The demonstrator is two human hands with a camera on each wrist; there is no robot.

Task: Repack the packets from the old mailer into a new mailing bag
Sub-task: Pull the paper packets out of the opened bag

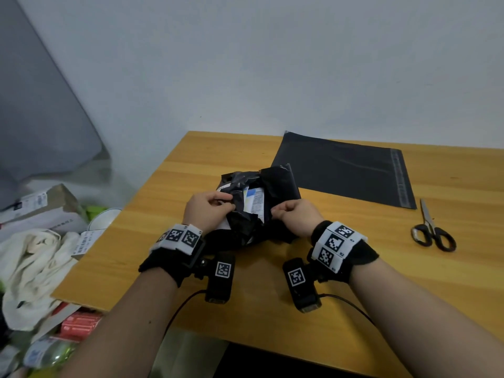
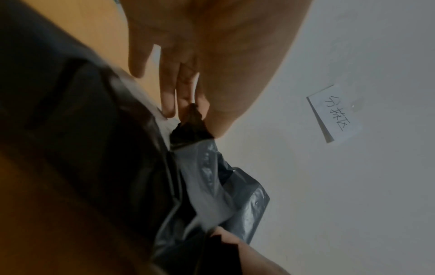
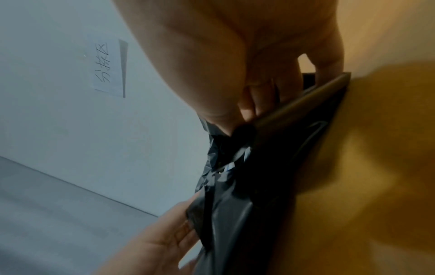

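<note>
My wooden table (image 1: 354,268) holds a crumpled old mailer (image 1: 256,208); a flat new mailing bag (image 1: 346,170) lies just behind it; scissors (image 1: 432,230) lie to its right.

packets (image 1: 255,201) mostly hidden in old mailer (image 1: 275,186) (labels unreadable), pile (image 1: 41,241) cut off

A: Old mailer (image 1: 256,211): thin black plastic film, crumpled, glossy on the creases; a grey sheen in the left wrist view. Paper label showing white at the torn opening.

B: New bag (image 1: 343,170): the same dark plastic, but flat, smooth, nearly matt, with a clear shiny strip along one edge.

A: Surface (image 1: 191,165): yellow wood grain, smooth, low sheen.

B: Scissors (image 1: 432,230): bright bare metal blades, black plastic handles.

A: Wall (image 1: 272,64): matt, pale, even. Paper note (image 2: 334,113) stuck to it, inked by hand.

B: Cloth (image 1: 32,271) left of the surface: off-white, soft, rumpled.
</note>
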